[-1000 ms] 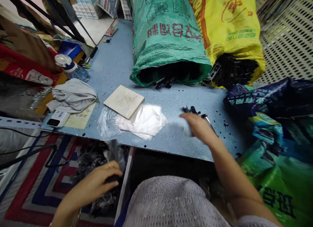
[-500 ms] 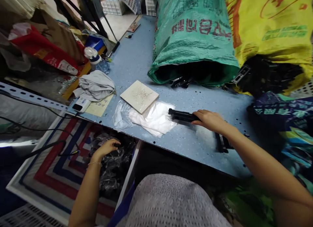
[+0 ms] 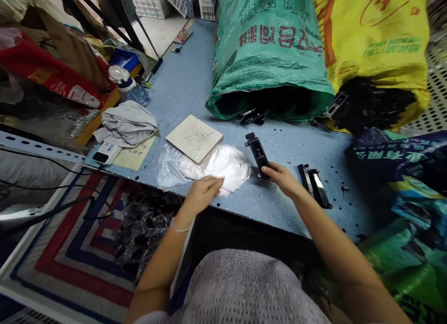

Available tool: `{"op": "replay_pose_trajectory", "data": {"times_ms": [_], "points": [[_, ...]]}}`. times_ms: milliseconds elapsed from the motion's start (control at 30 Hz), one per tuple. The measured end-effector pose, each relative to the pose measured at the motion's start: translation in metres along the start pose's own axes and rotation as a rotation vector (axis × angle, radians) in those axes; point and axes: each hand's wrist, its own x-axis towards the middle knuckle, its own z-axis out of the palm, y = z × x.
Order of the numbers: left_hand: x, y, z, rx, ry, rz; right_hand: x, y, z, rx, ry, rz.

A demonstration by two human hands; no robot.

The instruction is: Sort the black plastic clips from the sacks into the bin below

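My right hand grips the lower end of a black plastic part, holding it tilted over the blue table. My left hand is at the table's front edge, its fingers together on the near side of the thin white plastic bags; it seems to pinch them. A square cream tile with small bits on it lies partly over the bags. Right of my right hand, more black parts rest on the table.
An open green sack and a yellow sack stand at the back. A grey cloth and a bottle are on the left. Below left, a white-rimmed bin holds wrapped black pieces.
My left hand has come up from the bin to the plastic bags. My right hand has turned the black part from nearly level to steeply tilted and moved slightly left.
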Motion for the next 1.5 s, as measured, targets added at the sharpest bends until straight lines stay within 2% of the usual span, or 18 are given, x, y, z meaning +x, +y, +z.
{"op": "replay_pose_trajectory", "data": {"times_ms": [33,67,133,200,333,400,467,533,600,733,867,933,1000,1067,1133,1267,1400,1500], "points": [[0.020,0.012,0.020,0.111,0.162,0.063,0.000,0.000,0.008,0.206,-0.004,0.025],[0.038,0.020,0.038,0.217,0.238,0.111,0.000,0.000,0.014,0.370,0.002,0.045],[0.067,0.023,0.064,0.316,0.289,0.121,-0.004,0.002,0.021,0.558,0.024,0.080],[0.080,0.015,0.072,0.299,0.275,0.083,-0.013,0.003,0.019,0.629,0.023,0.111],[0.078,-0.008,0.051,-0.141,0.175,-0.085,-0.030,-0.005,0.019,0.756,-0.082,0.090],[0.075,-0.014,0.041,-0.445,0.132,-0.169,-0.027,-0.014,0.032,0.866,-0.163,0.054],[0.072,-0.015,0.037,-0.587,0.178,-0.161,-0.017,-0.021,0.052,0.958,-0.225,0.031],[0.067,-0.013,0.035,-0.515,0.247,-0.080,-0.003,-0.022,0.073,0.967,-0.220,0.037],[0.061,-0.012,0.030,-0.241,0.267,0.020,0.006,-0.018,0.085,0.901,-0.156,0.049],[0.053,-0.015,0.013,0.294,0.234,0.154,-0.007,-0.006,0.076,0.726,-0.091,0.000],[0.052,-0.012,0.006,0.240,0.266,0.203,-0.039,-0.003,0.052,0.313,-0.264,-0.081],[0.046,-0.004,0.011,0.186,0.315,0.259,-0.046,-0.003,0.050,0.043,-0.212,-0.109],[0.032,0.004,0.019,0.202,0.317,0.392,-0.044,-0.003,0.057,-0.047,-0.099,-0.100],[0.016,0.008,0.027,0.259,0.272,0.564,-0.038,-0.003,0.067,0.142,-0.078,-0.032],[0.002,0.003,0.030,0.315,0.302,0.652,-0.032,-0.003,0.076,0.494,-0.161,0.068],[-0.012,-0.015,0.025,0.429,0.511,0.602,-0.032,-0.001,0.089,1.044,-0.364,0.257],[-0.020,-0.010,0.035,0.384,0.390,0.690,-0.033,0.000,0.102,1.185,-0.435,0.313],[-0.023,0.007,0.043,0.312,0.307,0.610,-0.034,-0.004,0.112,1.105,-0.328,0.233]]}}
